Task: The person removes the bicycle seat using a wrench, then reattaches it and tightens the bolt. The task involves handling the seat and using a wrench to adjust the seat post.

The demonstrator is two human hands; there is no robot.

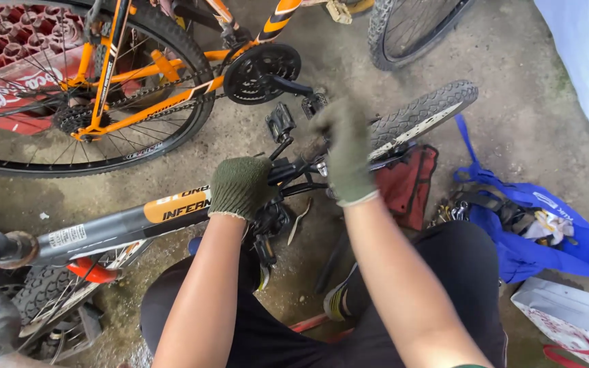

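My gloved left hand [240, 187] grips the grey bicycle frame [103, 228]; my right hand [343, 153] curls, blurred, its hold unclear, above the crank [267, 221].

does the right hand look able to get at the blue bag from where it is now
Probably yes. The right hand is up at the small bike's frame, and the blue bag lies open on the floor on that same side, past the red pouch, with nothing standing between them.

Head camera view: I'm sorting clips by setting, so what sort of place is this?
Likely an informal bicycle repair spot: a grey bike frame lying on bare concrete floor, an orange bicycle alongside, a blue bag with gear.
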